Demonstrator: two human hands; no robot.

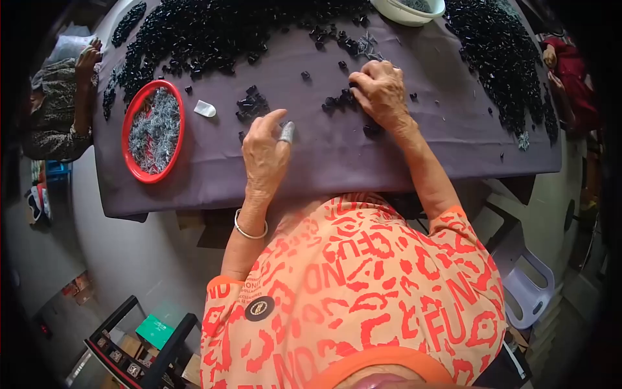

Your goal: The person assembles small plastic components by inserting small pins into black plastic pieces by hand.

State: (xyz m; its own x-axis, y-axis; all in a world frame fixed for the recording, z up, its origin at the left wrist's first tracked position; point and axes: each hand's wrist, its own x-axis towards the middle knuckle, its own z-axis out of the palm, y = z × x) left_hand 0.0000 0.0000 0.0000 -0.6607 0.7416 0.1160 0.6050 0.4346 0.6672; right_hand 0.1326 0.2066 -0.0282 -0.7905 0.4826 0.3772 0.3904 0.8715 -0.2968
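Observation:
My left hand (264,155) is over the near part of the table, fingers partly bent, with a gap between forefinger and thumb. A grey finger cover (287,132) sits on one of its digits, and a bangle (251,227) circles the wrist. Just beyond it lies a small pile of black plastic parts (253,104). My right hand (383,94) is curled over another small pile of black parts (338,102), thumb and forefinger bent toward it. What its fingers hold, if anything, is hidden. Thin grey pieces (368,47) lie just beyond its knuckles.
A red basin (177,139) of thin grey pieces stands at left, beside a white finger cover (205,109). Black parts heap across the far side (194,32) and right (499,58) of the purple-grey cloth (311,165). A white bowl (405,16) stands far back. Other people's arms show at both sides.

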